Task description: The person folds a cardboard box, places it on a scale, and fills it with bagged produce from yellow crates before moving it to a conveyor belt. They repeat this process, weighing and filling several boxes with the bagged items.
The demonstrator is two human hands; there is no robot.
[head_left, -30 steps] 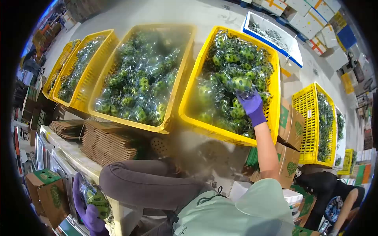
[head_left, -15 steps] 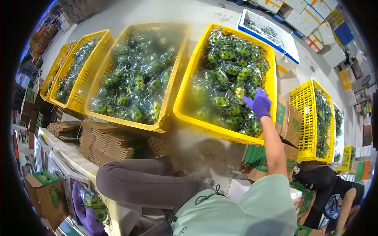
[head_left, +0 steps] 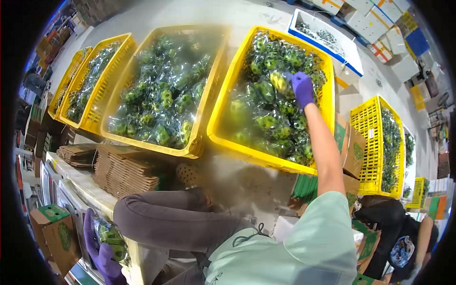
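Right hand in purple glove (head_left: 303, 90) is over the yellow plastic crate (head_left: 261, 155), upper right of centre. Fingers curled, at the edge of a yellow-green, clear-film packet (head_left: 279, 82) atop the pile; can't tell if they pinch it. Left hand in purple glove (head_left: 105, 261), lower left: fingers and thumb wrap a dark-spotted green, clear-film packet (head_left: 112, 241). Flattened brown cardboard stack (head_left: 122, 172) sits above it, left of centre.

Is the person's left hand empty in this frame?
No, the purple-gloved left hand holds a plastic-wrapped green bundle.
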